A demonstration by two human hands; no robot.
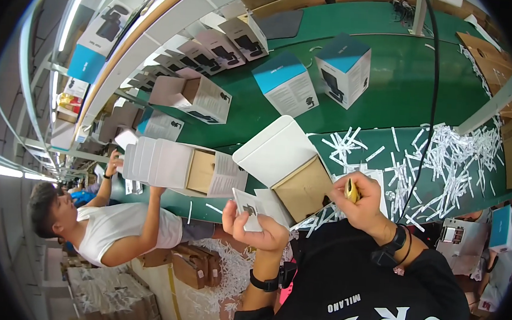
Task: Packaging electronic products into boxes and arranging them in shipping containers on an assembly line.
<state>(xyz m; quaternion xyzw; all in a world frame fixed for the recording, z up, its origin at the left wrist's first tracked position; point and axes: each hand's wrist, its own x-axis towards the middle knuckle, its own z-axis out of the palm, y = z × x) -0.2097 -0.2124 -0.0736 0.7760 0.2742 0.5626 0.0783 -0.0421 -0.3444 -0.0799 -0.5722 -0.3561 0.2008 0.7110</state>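
Observation:
In front of me a white carton [273, 144] stands with its lid raised and a brown cardboard insert [304, 189] inside. My left hand [258, 233] is at its near left side, fingers curled around a printed white panel [247, 209] of the carton. My right hand [359, 202] is closed over the right edge of the insert, gripping a small yellow tool [352, 191] with a dark slot; its exact kind cannot be made out. White paper strips [329, 214] lie beside the carton under my right hand.
White paper shreds [443, 160] are heaped on the green table [399, 69] at the right. Two blue-topped boxes [287, 83] stand behind. More open boxes [192, 97] line the left. A black cable [435, 83] hangs down. A co-worker [126, 228] handles stacked white boxes [162, 163].

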